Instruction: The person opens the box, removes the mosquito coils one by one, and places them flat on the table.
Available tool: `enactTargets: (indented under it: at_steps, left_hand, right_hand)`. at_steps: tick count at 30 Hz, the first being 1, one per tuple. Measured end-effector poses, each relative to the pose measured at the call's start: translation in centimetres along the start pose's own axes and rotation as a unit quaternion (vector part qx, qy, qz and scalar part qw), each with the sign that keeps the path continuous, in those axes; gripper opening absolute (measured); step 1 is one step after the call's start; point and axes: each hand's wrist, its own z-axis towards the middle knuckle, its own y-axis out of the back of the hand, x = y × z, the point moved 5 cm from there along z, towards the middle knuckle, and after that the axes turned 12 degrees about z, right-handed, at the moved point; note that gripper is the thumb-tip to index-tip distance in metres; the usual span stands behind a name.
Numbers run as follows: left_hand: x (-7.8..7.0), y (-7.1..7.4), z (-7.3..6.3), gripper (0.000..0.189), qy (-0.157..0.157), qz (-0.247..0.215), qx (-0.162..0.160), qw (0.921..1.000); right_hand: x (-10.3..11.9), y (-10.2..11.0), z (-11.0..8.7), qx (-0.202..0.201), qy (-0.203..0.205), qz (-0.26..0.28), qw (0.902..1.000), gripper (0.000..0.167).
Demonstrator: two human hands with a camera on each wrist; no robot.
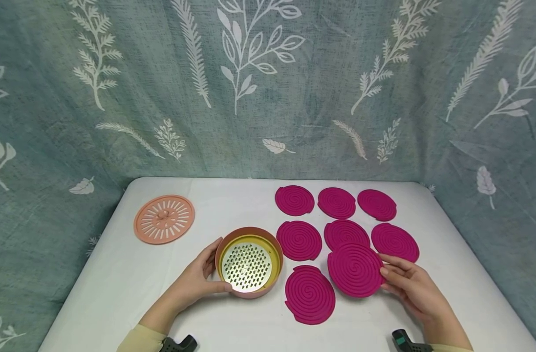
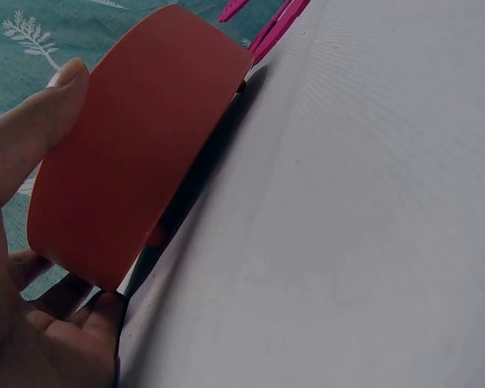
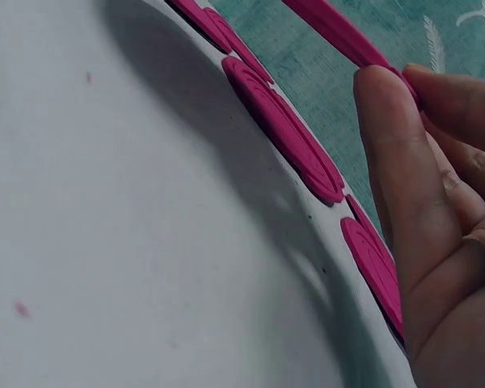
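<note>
My left hand (image 1: 197, 278) grips the left side of a round terracotta grater bowl (image 1: 249, 231), thumb at the near rim and fingers round the far side. Inside it sits a yellow ring (image 1: 274, 266) with a metal grating plate (image 1: 246, 267). The left wrist view shows the bowl's smooth outer wall (image 2: 137, 145) close to the white tabletop. Between thumb and fingers, my right hand (image 1: 415, 288) pinches the right edge of a magenta spiral coaster (image 1: 355, 270). That coaster is raised off the table in the right wrist view and partly covers another coaster (image 1: 346, 233) behind it.
More magenta spiral coasters lie flat in rows at the right, among them one at the front (image 1: 310, 296) and one at the back (image 1: 294, 200). A peach slotted disc (image 1: 164, 220) lies at the back left. A leaf-patterned green curtain (image 1: 268, 132) hangs behind the white table (image 1: 232, 327).
</note>
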Motion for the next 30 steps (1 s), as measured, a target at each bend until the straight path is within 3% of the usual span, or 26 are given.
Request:
enactTargets:
  at_steps: [10,18,23,30]
  left_hand:
    - [0.1,0.0,0.0,0.116,-0.006,-0.003,0.003,1.0]
    - [0.1,-0.1,0.0,0.116,-0.008,-0.005,0.003,0.9999]
    - [0.1,-0.1,0.0,0.116,-0.012,0.002,0.001,0.9999]
    - [0.1,0.0,0.0,0.116,-0.014,0.001,0.002,0.9999]
  right_hand:
    - [-0.3,1.2,-0.7,-0.019,-0.04,-0.005,0.999,0.031]
    - [-0.6,1.6,-0.8,0.003,-0.07,-0.019,0.9974,0.03]
    - [-1.0,2.2,-1.0,-0.005,-0.097,-0.042,0.9944,0.029]
    - [-1.0,2.6,-1.3,0.003,-0.105,-0.057,0.9928,0.03]
